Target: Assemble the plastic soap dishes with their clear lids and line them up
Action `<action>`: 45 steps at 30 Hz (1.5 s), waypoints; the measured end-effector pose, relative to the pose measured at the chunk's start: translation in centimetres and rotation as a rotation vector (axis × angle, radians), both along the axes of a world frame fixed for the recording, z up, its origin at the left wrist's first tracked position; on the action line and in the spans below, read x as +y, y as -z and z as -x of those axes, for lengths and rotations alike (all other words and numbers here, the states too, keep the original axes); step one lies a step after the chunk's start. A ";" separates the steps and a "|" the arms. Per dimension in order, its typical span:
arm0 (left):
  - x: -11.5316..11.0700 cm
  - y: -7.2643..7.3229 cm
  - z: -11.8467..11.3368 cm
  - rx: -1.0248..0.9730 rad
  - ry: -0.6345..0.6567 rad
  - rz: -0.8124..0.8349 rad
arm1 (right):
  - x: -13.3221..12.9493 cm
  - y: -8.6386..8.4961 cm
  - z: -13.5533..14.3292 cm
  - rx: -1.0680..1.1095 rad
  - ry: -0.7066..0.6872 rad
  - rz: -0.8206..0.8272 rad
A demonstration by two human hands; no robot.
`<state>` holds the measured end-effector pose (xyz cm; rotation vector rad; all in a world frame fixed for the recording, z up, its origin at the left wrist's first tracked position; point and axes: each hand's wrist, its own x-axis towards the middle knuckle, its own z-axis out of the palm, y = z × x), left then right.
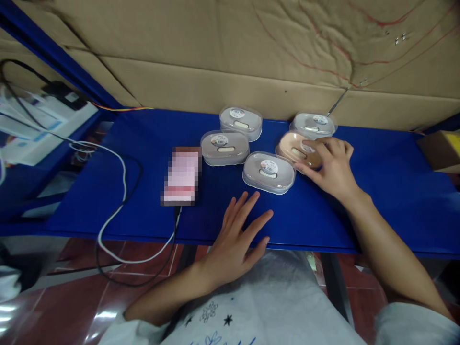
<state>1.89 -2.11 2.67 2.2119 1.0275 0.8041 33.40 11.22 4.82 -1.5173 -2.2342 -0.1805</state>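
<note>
My right hand [332, 167] grips a peach oval plastic box [286, 146] with a clear cover and a round sticker, thumb at its near side and fingers over its right part. That box rests on the blue shelf [215, 211]. Grey boxes of the same shape surround it: one [282, 182] in front to the left, one [302, 123] behind, and two more, a nearer one [210, 155] and a farther one [247, 132], to the left. Near the shelf's front edge, my left hand [233, 242] is open, fingers spread, holding nothing.
Left of the boxes lies a phone [182, 176] with a blurred screen, a white cable [124, 177] looping from it past the shelf edge. Cardboard [215, 76] covers the back. A power strip [68, 117] is at far left, a cardboard box [434, 153] at far right.
</note>
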 end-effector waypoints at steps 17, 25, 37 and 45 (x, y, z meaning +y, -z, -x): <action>3.2 -1.2 -1.5 -0.332 -0.189 0.210 | -6.1 -2.3 4.2 0.242 -0.540 0.004; 2.1 -0.2 1.2 -0.323 -0.175 0.433 | -7.3 0.0 7.1 0.291 -0.825 0.147; 2.3 -0.2 1.9 0.041 0.071 0.206 | -4.1 0.3 4.3 0.320 -0.421 0.296; 2.2 -0.2 2.4 0.033 0.046 0.154 | -4.6 0.4 4.8 0.213 -0.480 0.131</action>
